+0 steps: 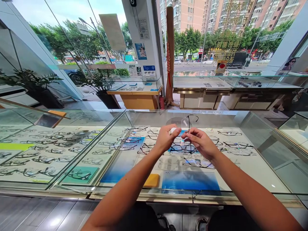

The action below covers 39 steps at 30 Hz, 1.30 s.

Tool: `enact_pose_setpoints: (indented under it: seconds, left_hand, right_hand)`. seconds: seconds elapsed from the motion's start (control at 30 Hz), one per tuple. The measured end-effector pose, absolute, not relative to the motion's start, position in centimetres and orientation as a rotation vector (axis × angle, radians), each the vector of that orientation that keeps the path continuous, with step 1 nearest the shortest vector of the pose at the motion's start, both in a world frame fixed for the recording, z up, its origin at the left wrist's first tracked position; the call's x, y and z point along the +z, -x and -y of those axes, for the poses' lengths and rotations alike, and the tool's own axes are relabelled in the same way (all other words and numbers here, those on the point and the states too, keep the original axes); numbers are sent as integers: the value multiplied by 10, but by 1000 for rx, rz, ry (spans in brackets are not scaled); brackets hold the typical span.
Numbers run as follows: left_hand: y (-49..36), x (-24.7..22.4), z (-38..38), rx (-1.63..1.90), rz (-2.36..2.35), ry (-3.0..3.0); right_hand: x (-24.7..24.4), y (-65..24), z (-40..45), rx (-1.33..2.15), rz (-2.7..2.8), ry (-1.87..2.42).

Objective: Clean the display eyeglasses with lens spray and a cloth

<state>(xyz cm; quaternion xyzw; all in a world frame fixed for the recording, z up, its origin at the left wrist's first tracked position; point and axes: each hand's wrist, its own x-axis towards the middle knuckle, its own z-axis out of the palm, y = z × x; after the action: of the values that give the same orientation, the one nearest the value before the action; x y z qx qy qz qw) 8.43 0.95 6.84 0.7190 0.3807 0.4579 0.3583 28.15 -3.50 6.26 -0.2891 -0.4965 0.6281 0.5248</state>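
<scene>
2 bare hands, the left hand (169, 134) and the right hand (201, 139), come close together near the centre of the head view, above the glass display bench (255, 175). The right pinches thin-rimmed glasses (188, 123), raised just above centre; the left curls around a small white object (172, 130), too indistinct to name. The step looks like close handling of 1 pair; next seems to call for a light, steady pinch.
</scene>
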Motion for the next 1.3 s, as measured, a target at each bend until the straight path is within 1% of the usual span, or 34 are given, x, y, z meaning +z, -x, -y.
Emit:
enact_pose_setpoints:
  seconds: [0.17,0.4,0.7,0.87,1.1,1.3]
  left_hand:
    - [-89,69,-3,929,-926,-1955]
    - [-91,65,-2,934,-863,-1977]
    - [-92,63,-2,918,-841,-2036]
    - [-91,62,-6,1018,-896,-1975]
    - [-82,69,-43,1157,-917,-1769]
    - [-85,80,-91,1083,-1197,-2082]
  right_hand:
    - [69,-287,33,1456,1132,637]
    - [71,-285,33,1408,1087,717]
    - [67,-286,31,1413,1092,703]
    - [67,-291,25,1413,1045,695]
    - [73,-310,8,1330,976,727]
    - [69,-319,-4,1271,966,727]
